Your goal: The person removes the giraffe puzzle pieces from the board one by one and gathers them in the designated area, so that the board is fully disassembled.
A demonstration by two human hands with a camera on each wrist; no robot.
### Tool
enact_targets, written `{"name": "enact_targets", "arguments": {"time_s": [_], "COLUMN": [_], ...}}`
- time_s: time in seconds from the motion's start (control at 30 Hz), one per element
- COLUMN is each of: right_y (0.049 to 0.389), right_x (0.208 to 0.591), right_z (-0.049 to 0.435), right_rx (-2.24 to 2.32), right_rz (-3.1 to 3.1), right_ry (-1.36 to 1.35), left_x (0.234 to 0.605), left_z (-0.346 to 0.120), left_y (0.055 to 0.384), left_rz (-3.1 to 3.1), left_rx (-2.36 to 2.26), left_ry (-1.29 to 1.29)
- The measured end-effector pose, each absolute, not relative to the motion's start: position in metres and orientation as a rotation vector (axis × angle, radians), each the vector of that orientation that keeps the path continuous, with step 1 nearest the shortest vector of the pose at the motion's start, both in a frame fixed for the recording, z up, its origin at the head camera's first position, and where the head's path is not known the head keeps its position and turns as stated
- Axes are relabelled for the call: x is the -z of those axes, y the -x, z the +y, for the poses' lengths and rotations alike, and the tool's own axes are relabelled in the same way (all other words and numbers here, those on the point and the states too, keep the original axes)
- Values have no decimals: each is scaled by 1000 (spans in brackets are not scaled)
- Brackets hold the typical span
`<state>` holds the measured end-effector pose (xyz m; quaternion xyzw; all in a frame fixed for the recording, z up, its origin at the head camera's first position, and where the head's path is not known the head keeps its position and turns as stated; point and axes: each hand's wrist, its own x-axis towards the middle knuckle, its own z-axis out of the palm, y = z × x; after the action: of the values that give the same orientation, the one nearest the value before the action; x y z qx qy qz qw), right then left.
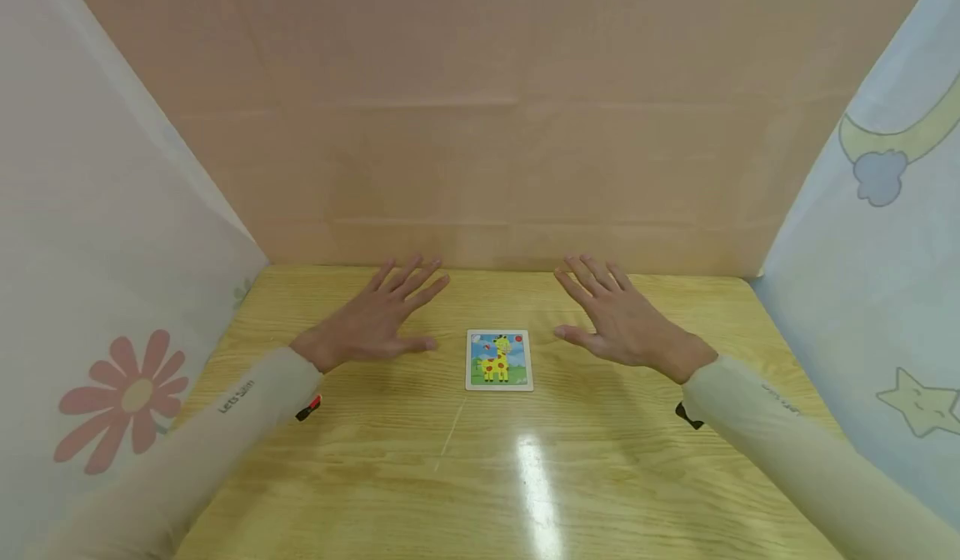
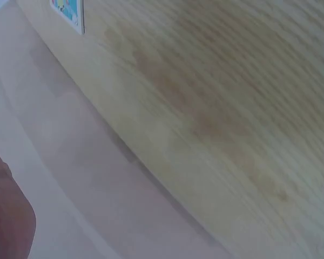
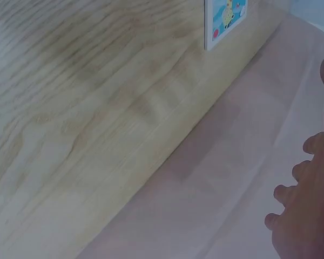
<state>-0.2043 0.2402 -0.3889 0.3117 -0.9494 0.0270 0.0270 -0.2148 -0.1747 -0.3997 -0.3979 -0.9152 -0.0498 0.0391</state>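
Note:
A small square giraffe picture puzzle (image 1: 498, 361) with a white border lies flat on the wooden table, between the two hands. To its left, my left hand (image 1: 378, 317) is spread with straight fingers and holds nothing. On the other side my right hand (image 1: 622, 320) is spread the same way, its thumb toward the picture. Both hands are apart from it. One corner of the puzzle (image 2: 69, 12) shows at the top of the left wrist view, and part of the puzzle (image 3: 225, 21) appears at the top of the right wrist view.
The wooden table (image 1: 480, 477) meets an orange-brown backdrop (image 1: 510, 143) at its far edge. A white sheet with a red flower (image 1: 135, 395) hangs at the left. At the right hangs another sheet with a star (image 1: 918, 402) and a moon.

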Motion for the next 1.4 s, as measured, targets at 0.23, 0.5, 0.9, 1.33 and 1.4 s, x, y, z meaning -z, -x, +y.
{"name": "enact_targets", "arguments": {"time_s": [0.23, 0.5, 0.9, 1.33, 1.4], "right_y": [207, 211, 217, 218, 218], "right_x": [403, 420, 431, 441, 441], "right_z": [220, 204, 180, 163, 165], "right_rx": [-166, -248, -396, -509, -489], "right_rz": [-2940, -2973, -3001, -2978, -2972], "right_ry": [-1015, -1045, -1077, -1071, -1065], "left_x": [416, 433, 443, 460, 461], "left_z": [-171, -164, -154, -134, -129], "left_y": [215, 215, 214, 212, 213], "left_rz": [-2839, -2863, -2918, -3025, -3035], "left_rx": [173, 313, 554, 675, 690], "left_ry": [1213, 1195, 1120, 1082, 1101]}}
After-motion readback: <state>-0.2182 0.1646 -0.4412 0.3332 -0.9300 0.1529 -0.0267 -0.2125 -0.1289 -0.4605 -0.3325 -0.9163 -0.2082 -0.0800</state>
